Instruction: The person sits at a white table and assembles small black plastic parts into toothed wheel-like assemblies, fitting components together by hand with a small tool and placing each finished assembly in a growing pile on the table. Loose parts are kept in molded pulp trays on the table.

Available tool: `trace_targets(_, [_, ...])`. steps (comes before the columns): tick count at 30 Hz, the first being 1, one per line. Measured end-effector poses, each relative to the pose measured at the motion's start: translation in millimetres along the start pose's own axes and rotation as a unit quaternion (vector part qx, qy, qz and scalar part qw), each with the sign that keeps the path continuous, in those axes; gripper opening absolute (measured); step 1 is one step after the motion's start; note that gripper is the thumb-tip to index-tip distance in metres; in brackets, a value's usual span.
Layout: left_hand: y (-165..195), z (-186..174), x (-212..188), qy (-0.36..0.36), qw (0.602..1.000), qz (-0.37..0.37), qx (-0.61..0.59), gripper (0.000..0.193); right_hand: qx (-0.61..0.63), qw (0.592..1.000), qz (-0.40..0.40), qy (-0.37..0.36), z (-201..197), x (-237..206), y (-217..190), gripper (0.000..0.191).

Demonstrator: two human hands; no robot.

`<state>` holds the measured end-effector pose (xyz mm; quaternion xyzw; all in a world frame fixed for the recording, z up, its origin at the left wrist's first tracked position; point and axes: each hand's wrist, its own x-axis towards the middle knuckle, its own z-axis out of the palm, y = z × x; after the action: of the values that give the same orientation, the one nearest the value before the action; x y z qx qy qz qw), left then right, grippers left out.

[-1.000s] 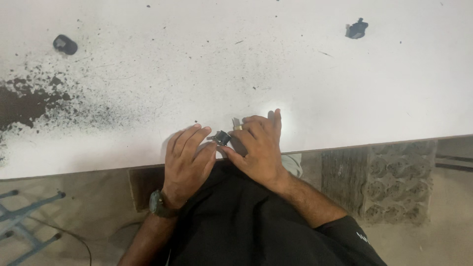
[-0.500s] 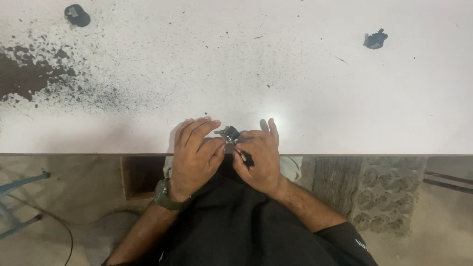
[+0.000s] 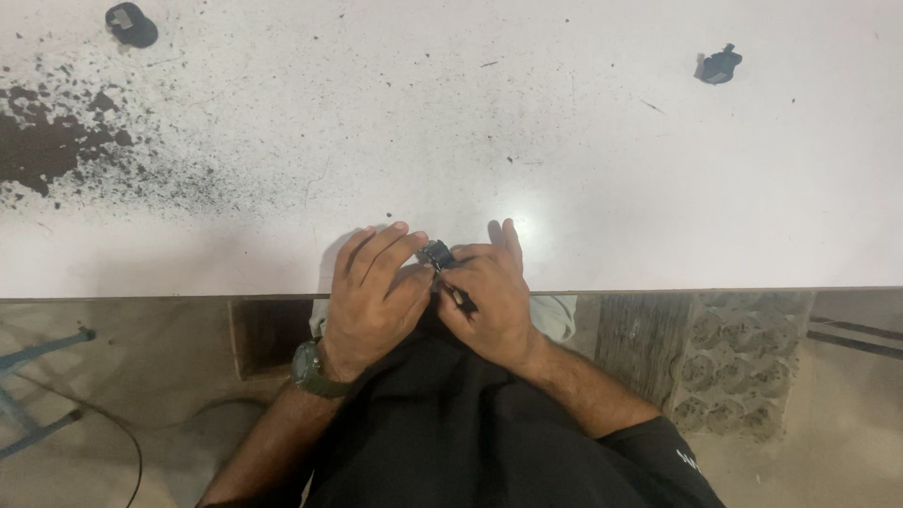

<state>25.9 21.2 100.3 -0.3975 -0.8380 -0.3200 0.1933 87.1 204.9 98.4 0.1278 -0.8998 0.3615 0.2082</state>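
The left hand and the right hand meet at the near edge of the white table, both pinching a small dark part between their fingertips (its exact shape is too small to tell). The left hand's fingers curl over it from the left, a green wristwatch on that wrist; the right hand's thumb and forefinger close on it from the right, the other fingers stretched forward onto the tabletop. The part sits just inside the table edge, which runs straight across below the knuckles. Ahead of the hands the tabletop lies wide and bare of objects, only flecked with black specks. Well apart, a dark stain spreads at the left, a small black piece lies in the far left corner, and another small black piece rests far right.
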Motion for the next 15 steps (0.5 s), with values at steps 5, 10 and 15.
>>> trace_targets(5, [2.9,1.0,1.5,0.018,0.999,-0.026,-0.027,0.011,0.004,1.0,-0.001,0.009,-0.4,0.6,0.3,0.027])
trace_targets(10, [3.5,-1.1,4.4,0.023,0.999,-0.034,-0.035,0.012,0.0,1.0,-0.008,0.002,-0.4,1.9,0.5,0.027])
trace_targets(15, [1.6,-3.6,7.8,0.016,0.996,-0.067,-0.056,0.014,0.001,1.0,-0.003,0.004,0.1,2.1,0.7,0.026])
